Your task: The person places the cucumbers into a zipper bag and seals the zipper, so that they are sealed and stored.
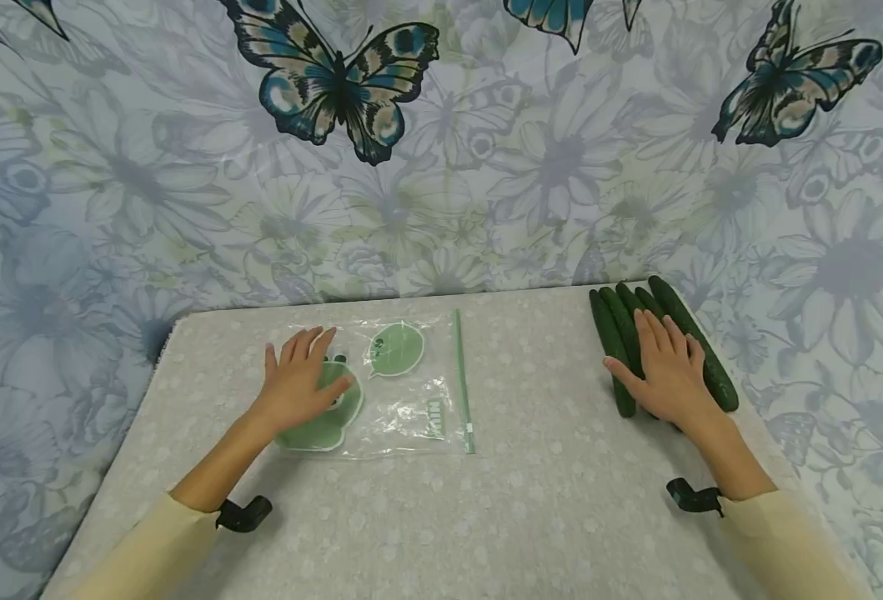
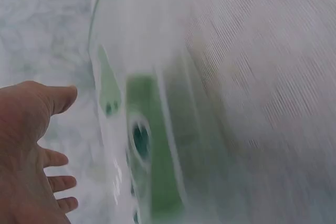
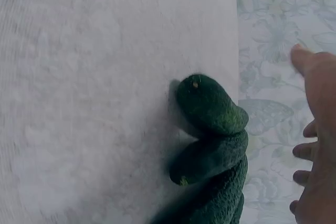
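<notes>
A clear zip bag [image 1: 403, 417] with a green slider edge and green cartoon prints lies flat on the table, left of the middle. My left hand [image 1: 294, 383] hovers over its left part, fingers spread and holding nothing; the left wrist view shows the bag's green print [image 2: 163, 166] beyond the thumb. Several dark green cucumbers [image 1: 612, 333] lie side by side at the table's far right. Over them is my right hand [image 1: 669, 375], fingers extended, overlapping them in the head view. In the right wrist view the cucumber ends [image 3: 207, 106] face the camera, with the hand apart from them.
A pale patterned cloth covers the table [image 1: 531, 500]. Its back edge meets a wall hanging [image 1: 486, 183] printed with flowers and butterflies. The cucumbers lie close to the right table edge. A black wrist mount [image 1: 244, 513] sits on the left sleeve, another [image 1: 692, 497] on the right.
</notes>
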{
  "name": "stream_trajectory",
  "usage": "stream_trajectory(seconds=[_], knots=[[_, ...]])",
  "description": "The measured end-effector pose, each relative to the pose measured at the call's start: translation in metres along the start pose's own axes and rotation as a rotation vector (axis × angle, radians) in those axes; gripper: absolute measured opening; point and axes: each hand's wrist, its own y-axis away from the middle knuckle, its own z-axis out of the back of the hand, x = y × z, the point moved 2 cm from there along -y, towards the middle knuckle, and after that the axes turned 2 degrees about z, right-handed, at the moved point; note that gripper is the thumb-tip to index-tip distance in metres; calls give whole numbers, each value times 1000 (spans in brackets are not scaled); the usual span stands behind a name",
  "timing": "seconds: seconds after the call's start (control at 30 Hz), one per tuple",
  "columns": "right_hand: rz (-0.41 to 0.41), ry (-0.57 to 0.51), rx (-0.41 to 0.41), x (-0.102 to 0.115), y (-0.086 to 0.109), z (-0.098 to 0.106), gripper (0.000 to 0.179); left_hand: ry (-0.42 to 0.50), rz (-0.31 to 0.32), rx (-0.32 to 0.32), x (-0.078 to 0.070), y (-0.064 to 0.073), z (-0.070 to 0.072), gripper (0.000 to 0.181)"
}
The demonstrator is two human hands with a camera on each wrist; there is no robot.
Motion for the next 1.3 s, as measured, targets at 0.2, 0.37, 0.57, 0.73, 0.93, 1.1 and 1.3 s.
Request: stream_trajectory(seconds=[0.2, 0.37, 0.57, 0.73, 0.93, 1.1, 1.3], knots=[[-34, -12, -52, 7, 5, -2, 93, 17, -52, -9, -37, -18, -14, 81], [-59, -39, -99, 12, 10, -2, 83, 69, -86, -13, -69, -32, -26, 70], [-123, -113, -41, 14, 14, -1, 69, 112, -115, 17, -106, -45, -48, 60], [-159, -128, 13, 16, 19, -1, 56, 90, -161, 52, -127, -54, -66, 43], [-160, -91, 43, 16, 25, -9, 49, 70, -167, 107, -138, -62, -80, 35], [-140, -34, 42, 17, 28, -16, 51, 28, -96, 175, -140, -66, -90, 41], [-155, -17, 24, 19, 31, -21, 53, -13, -84, 186, -145, -68, -94, 40]])
